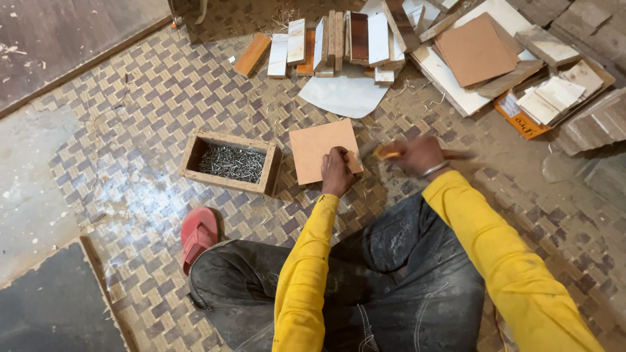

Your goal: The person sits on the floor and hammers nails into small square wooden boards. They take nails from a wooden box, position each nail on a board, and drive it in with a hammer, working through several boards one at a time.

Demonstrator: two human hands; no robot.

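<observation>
On the woven mat, the left hand (337, 171) is pressing fingers down on a flat square tan board (321, 150) beside an open wooden box of nails (229, 162). The right hand (417, 155), motion-blurred, is gripping a yellow-handled tool (390, 154), its head indistinct.

The square board (323, 150) is matt, smooth, pale brown wood. The open box (230, 162) is rough bare wood, filled with dull grey metal nails (233, 162). The floor mat (150, 104) is woven, coarse straw. The sandal (197, 233) looks like smooth red plastic.
</observation>
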